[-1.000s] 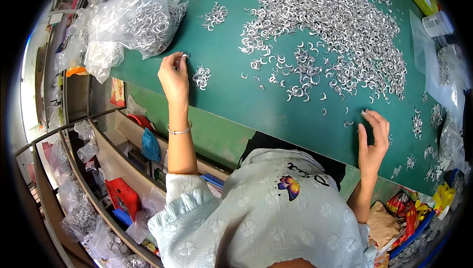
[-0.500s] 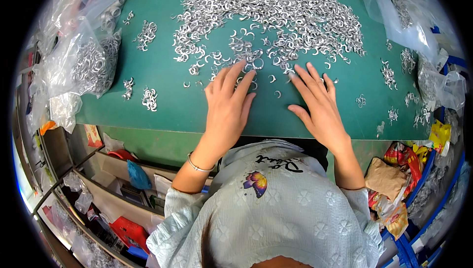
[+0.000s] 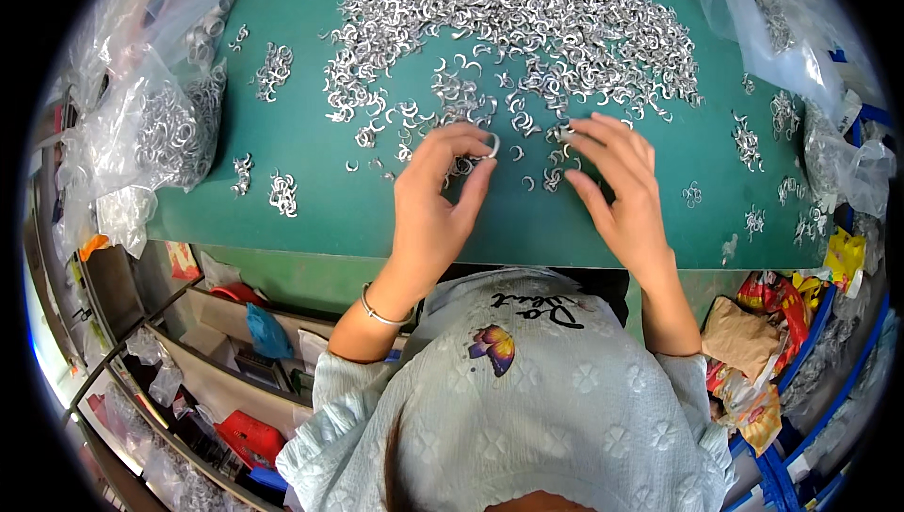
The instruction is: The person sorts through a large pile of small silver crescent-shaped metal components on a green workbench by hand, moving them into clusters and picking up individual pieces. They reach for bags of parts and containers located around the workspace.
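Observation:
On the green tabletop lies a broad heap of small silver crescent-shaped metal pieces [image 3: 508, 4], thinning out toward me. My left hand [image 3: 433, 183] is at the near side of the heap, with a silver ring [image 3: 494, 145] between its index fingertip and thumb. Under its curled fingers some pieces are partly hidden. My right hand [image 3: 621, 178] has its fingers bent and its thumb apart, open beside a small cluster of pieces [image 3: 553, 156]. Its fingertips touch or hover over pieces there; contact cannot be made out. Between the hands lie a few loose crescents [image 3: 528, 183].
Small separate clusters [image 3: 282, 194] sit on the left of the green table [image 3: 348, 220], and more clusters [image 3: 747, 143] on the right. A clear plastic bag of metal pieces [image 3: 174, 131] stands at the left edge; other plastic bags [image 3: 819, 98] line the right. Open drawers [image 3: 217, 333] are below left.
My left fingers have curled, and a ring now shows between index finger and thumb. My right fingers have bent inward, and pieces now lie closer to its thumb, drawn toward me.

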Demonstrator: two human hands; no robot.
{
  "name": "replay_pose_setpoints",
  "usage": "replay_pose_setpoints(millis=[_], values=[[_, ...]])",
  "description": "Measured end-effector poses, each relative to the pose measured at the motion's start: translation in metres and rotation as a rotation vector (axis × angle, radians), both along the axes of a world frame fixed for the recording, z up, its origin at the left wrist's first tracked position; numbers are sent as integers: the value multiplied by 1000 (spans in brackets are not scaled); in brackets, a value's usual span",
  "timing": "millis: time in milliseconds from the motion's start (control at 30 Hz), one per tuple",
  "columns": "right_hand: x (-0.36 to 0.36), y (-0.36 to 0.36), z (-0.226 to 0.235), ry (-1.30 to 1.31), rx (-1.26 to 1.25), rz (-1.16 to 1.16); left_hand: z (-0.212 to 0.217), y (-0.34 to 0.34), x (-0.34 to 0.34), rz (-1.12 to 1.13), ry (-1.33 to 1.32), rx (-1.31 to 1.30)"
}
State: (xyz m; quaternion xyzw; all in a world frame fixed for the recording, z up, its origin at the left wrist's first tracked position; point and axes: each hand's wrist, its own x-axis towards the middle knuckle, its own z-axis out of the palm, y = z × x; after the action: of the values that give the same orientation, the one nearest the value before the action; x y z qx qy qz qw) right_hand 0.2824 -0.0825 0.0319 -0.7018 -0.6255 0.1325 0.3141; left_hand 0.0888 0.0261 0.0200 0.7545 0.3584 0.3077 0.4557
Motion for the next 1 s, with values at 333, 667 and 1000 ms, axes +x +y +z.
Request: replay_pose_setpoints(millis=[333, 667, 1000], values=[[-22, 11, 8, 97, 86, 18, 44, 55, -70, 344, -148, 19], [-8, 4, 17, -145, -38, 19, 150, 197, -202, 842, 829, 901], [-32, 9, 3, -239, -282, 239, 22, 11, -32, -270, 353, 414]])
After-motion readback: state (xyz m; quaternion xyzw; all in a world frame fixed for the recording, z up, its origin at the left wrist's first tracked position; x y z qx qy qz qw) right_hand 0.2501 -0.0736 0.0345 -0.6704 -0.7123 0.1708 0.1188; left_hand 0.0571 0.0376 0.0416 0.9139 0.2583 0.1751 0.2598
